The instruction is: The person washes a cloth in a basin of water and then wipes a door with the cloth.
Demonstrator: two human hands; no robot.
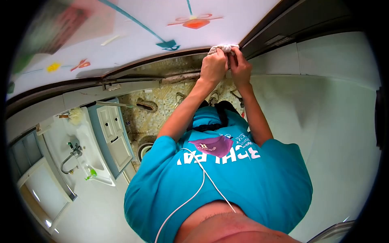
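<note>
A bunched whitish cloth (224, 49) is pressed against the dark frame (190, 52) at the lower right corner of a pale panel (133, 40). My left hand (213, 68) has its fingers curled closed on the cloth. Close beside it, my right hand (240, 67) pinches the cloth's right side with thumb and fingers. Both arms reach forward from my body, and the fingertips are partly hidden by the cloth. On the panel are coloured decals, among them an orange-red one (196, 23) and a teal pot (168, 44).
A white washbasin (97, 152) with a curved tap (69, 160) stands at left above a blue-edged cabinet (113, 133). A brush (146, 105) lies over the patterned floor (168, 95) near my feet. A pale wall (324, 109) rises at right. A white cable (186, 198) hangs across my chest.
</note>
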